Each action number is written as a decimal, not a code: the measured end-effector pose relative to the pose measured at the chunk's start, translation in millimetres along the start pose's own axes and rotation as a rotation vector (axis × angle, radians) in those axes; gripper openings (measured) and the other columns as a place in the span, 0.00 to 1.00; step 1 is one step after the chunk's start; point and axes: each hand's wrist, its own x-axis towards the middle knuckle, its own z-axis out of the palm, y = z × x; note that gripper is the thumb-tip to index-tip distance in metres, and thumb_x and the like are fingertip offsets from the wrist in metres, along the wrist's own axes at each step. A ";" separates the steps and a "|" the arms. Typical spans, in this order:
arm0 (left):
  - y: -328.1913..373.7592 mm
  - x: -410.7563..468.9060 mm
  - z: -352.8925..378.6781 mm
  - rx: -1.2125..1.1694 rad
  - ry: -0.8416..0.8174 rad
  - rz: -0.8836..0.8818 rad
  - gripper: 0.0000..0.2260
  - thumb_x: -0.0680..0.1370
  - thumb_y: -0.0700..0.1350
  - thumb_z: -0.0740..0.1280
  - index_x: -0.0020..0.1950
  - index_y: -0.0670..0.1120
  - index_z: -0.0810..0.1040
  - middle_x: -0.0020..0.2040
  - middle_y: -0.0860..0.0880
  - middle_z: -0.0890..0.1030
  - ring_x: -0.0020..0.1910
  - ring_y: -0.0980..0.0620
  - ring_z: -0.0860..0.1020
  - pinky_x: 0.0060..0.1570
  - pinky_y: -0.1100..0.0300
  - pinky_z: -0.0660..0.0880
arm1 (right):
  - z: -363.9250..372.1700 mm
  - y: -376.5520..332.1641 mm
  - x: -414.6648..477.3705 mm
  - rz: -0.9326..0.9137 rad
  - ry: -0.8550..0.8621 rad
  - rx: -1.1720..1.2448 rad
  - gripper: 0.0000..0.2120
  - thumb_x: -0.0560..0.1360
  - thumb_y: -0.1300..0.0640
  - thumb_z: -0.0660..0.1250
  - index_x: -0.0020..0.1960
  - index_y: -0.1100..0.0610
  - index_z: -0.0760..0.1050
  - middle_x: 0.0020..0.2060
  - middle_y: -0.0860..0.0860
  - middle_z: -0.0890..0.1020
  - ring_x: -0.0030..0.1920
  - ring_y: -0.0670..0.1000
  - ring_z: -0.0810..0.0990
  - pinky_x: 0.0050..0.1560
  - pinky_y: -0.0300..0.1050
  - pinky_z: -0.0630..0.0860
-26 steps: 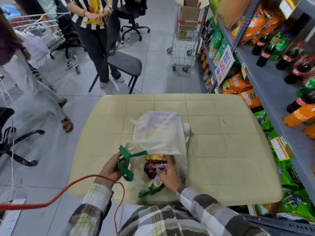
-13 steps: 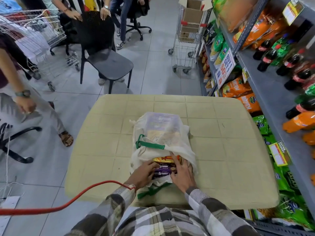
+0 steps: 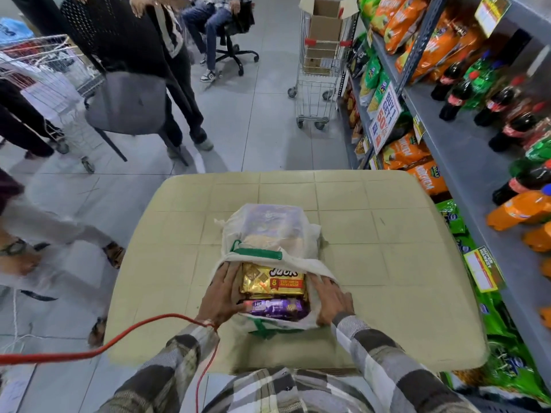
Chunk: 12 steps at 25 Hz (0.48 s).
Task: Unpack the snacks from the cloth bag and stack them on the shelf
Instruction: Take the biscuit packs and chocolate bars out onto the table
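White cloth bag (image 3: 268,228) lay on the beige table (image 3: 387,263), its mouth wider than half a second before, baring more of the gold cracker pack (image 3: 272,283) above the purple biscuit pack (image 3: 275,308). Left hand (image 3: 222,296) pressed flat against both packs; right hand (image 3: 331,302) lay spread on the bag's rim.

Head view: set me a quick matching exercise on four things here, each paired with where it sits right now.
Things:
1. gold cracker pack
2. purple biscuit pack
3. green handle
4. cardboard box

Places:
A. in the shopping cart
B. flat across the cloth bag, just beyond its mouth
C. in the bag mouth, nearest the person
D. in the bag mouth, on the far side of the purple pack

Pairs: 1-D, 2-C, 3-B, 4-A.
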 end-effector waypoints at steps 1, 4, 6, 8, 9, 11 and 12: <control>-1.7 -3.1 2.2 -0.009 -0.022 -0.023 0.55 0.63 0.58 0.80 0.80 0.43 0.53 0.80 0.44 0.55 0.80 0.45 0.53 0.78 0.51 0.55 | 5.5 4.1 -1.3 0.009 -0.033 0.014 0.61 0.62 0.60 0.80 0.79 0.40 0.43 0.78 0.48 0.59 0.75 0.57 0.65 0.66 0.60 0.71; -5.4 -13.6 13.4 0.005 -0.048 -0.055 0.57 0.62 0.61 0.79 0.80 0.42 0.51 0.81 0.44 0.52 0.80 0.46 0.49 0.77 0.55 0.51 | 30.6 18.2 -11.1 0.021 -0.075 0.038 0.62 0.60 0.60 0.81 0.79 0.41 0.43 0.77 0.48 0.62 0.74 0.56 0.67 0.63 0.58 0.73; -6.6 -17.5 16.8 -0.003 -0.063 -0.047 0.60 0.59 0.64 0.79 0.80 0.43 0.50 0.81 0.46 0.50 0.80 0.48 0.48 0.76 0.55 0.52 | 44.2 24.7 -13.4 0.006 -0.087 0.047 0.62 0.61 0.60 0.81 0.79 0.43 0.42 0.76 0.51 0.64 0.71 0.57 0.70 0.61 0.55 0.76; -6.3 -19.2 16.1 0.010 -0.100 -0.068 0.64 0.55 0.66 0.78 0.80 0.45 0.49 0.81 0.47 0.49 0.80 0.49 0.47 0.76 0.51 0.57 | 46.2 25.9 -12.7 -0.018 -0.083 0.087 0.61 0.62 0.61 0.80 0.79 0.44 0.42 0.74 0.54 0.67 0.68 0.58 0.74 0.60 0.53 0.78; -5.3 -18.5 14.0 0.025 -0.124 -0.080 0.65 0.54 0.65 0.79 0.80 0.45 0.47 0.81 0.47 0.49 0.80 0.48 0.47 0.76 0.50 0.57 | 42.7 25.4 -10.6 -0.038 -0.063 0.100 0.60 0.62 0.62 0.80 0.79 0.44 0.43 0.74 0.54 0.67 0.67 0.58 0.75 0.60 0.52 0.78; -7.9 -12.3 9.0 0.053 -0.198 -0.070 0.66 0.54 0.59 0.82 0.80 0.45 0.46 0.81 0.46 0.47 0.80 0.46 0.47 0.77 0.50 0.55 | 32.3 23.6 -2.0 -0.083 -0.037 0.126 0.58 0.63 0.61 0.79 0.79 0.46 0.44 0.76 0.53 0.63 0.70 0.57 0.72 0.63 0.51 0.76; -11.1 -9.2 7.6 0.063 -0.228 -0.049 0.65 0.55 0.55 0.83 0.80 0.44 0.45 0.81 0.46 0.46 0.80 0.46 0.46 0.78 0.51 0.53 | 26.0 22.0 1.9 -0.096 -0.036 0.137 0.57 0.63 0.59 0.79 0.80 0.46 0.45 0.77 0.52 0.61 0.71 0.57 0.71 0.64 0.52 0.76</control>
